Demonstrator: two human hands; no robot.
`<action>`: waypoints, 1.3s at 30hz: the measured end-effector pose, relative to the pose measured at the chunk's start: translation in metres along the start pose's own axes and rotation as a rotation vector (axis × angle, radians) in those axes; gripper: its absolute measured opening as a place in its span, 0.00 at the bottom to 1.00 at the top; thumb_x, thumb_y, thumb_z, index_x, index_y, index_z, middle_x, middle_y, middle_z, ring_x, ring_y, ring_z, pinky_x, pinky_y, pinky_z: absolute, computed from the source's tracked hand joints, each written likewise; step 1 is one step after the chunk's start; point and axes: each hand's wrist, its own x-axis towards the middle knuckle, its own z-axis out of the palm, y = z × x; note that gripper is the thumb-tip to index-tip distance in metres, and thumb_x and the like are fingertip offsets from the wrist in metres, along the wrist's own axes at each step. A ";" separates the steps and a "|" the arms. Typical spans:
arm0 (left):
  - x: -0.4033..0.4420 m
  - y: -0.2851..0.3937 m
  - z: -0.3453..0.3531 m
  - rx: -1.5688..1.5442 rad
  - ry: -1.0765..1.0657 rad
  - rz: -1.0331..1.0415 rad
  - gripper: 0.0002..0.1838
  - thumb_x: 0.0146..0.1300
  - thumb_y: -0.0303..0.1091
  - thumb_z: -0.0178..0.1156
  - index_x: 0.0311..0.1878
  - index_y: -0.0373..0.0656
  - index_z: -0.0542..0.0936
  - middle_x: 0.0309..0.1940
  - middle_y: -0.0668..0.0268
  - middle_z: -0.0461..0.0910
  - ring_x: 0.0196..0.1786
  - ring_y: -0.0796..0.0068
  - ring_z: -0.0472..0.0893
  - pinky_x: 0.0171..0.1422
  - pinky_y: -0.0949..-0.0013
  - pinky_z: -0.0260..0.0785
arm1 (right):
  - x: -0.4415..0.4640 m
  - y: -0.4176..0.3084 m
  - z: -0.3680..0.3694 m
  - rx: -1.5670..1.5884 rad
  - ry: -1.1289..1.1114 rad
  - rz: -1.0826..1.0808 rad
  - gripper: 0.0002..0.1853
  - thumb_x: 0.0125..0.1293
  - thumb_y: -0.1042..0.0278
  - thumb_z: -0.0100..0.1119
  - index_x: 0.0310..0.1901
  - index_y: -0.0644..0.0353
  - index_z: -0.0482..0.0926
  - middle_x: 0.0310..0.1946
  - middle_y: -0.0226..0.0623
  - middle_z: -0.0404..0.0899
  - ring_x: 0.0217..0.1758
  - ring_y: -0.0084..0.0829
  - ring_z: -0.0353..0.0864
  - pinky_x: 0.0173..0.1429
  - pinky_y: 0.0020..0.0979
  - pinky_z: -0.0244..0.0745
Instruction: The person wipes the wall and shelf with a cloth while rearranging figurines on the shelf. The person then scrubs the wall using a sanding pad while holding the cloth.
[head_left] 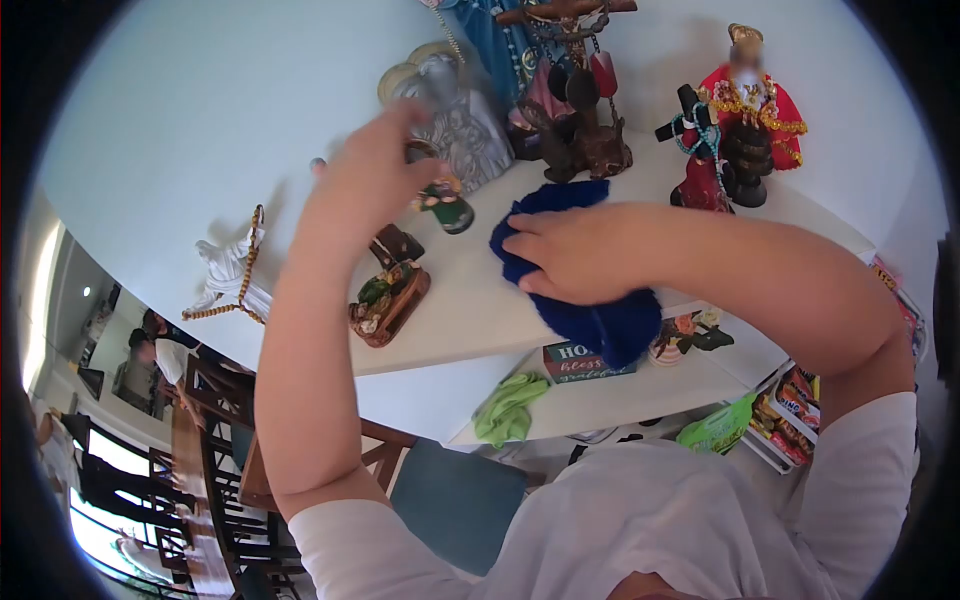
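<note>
My right hand [575,255] presses a dark blue cloth [600,325] onto the white shelf top [470,320], its fingers bent over the fabric. Part of the cloth hangs over the front edge. My left hand [375,170] is raised at the left, thumb and index finger apart, beside a small green-based figurine [447,208]. The hand partly covers that figurine, and whether it touches it is unclear. Behind the fingers stands a silver-grey religious sculpture [465,130]. Below the left hand are a dark brown piece [397,245] and a brown-and-green figurine [390,303].
A white figure with beads [230,270], a crucifix [570,15], a red-robed statue [752,110] and a black cross [690,125] stand around the shelf. Below are a green cloth [510,408], a lettered sign [588,363] and snack packs [790,410]. People are at far left.
</note>
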 end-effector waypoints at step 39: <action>0.000 -0.029 0.027 0.151 -0.076 -0.025 0.20 0.55 0.38 0.63 0.51 0.45 0.77 0.40 0.56 0.82 0.46 0.55 0.80 0.50 0.58 0.71 | -0.045 -0.020 0.024 0.023 0.425 -0.033 0.20 0.63 0.63 0.50 0.55 0.63 0.73 0.58 0.46 0.72 0.62 0.43 0.70 0.68 0.39 0.62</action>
